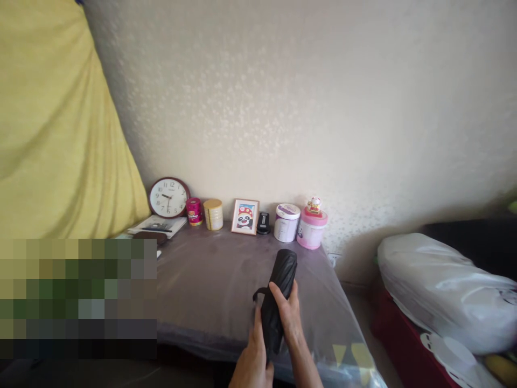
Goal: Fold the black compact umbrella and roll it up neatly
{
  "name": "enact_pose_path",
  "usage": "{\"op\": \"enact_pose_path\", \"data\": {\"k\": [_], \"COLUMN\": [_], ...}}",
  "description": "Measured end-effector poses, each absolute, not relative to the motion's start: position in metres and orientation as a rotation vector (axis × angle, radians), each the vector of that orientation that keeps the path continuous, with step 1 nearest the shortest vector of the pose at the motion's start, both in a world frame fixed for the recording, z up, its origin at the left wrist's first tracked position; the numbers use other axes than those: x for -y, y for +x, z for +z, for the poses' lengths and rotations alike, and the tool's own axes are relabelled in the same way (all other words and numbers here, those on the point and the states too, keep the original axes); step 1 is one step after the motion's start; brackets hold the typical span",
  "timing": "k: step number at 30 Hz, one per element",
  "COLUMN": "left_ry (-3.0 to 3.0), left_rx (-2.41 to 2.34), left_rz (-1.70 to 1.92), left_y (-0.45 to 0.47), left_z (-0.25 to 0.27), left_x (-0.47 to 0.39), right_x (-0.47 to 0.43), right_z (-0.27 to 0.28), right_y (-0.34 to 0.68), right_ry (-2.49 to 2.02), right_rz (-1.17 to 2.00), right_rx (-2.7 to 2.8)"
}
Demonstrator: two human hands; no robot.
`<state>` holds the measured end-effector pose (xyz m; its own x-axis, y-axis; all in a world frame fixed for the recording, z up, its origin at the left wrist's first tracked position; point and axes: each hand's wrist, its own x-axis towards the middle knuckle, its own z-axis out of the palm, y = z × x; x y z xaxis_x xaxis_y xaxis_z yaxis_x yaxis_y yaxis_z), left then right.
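A folded black umbrella (284, 265) is held tilted over the front part of the table, its top leaning away from me and slightly right. My right hand (290, 315) wraps round its middle from the right, thumb across the front. Against the lower left side, my left hand (255, 345) is closed on the umbrella, with some fingers hidden behind it. A short black strap (260, 291) sticks out to the left of the umbrella, just above my left hand's fingertips.
The covered table (202, 285) has a wall clock (169, 198), a pink can (194, 212), a yellow-lidded tin (214, 215), a framed panda picture (245, 216), a white tub (287, 223) and a pink tub (312, 230) along the back. A white bag (444, 285) lies at the right.
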<state>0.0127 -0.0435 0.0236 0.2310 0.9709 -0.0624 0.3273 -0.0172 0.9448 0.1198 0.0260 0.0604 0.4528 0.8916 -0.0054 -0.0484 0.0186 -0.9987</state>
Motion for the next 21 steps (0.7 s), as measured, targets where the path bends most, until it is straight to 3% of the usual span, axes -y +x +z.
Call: {"op": "enact_pose_path", "data": {"k": [7,16,21], "left_ry": [1.149,1.650,1.507], "left_rx": [-0.936,-1.344,-1.171], "left_rz": [0.635,0.781,0.745], "left_y": [0.009,0.011,0.006], "left_z": [0.051,0.025,0.038], "left_x": [0.040,0.043,0.040], "right_x": [-0.023,-0.024,-0.022], "right_z": [0.059,0.062,0.057], "right_y": [0.124,0.117,0.118], "right_ry": [-1.152,-1.296,-1.237], "right_rz": [1.164,0.903,1.065], "right_rx": [0.683,0.763,0.656]}}
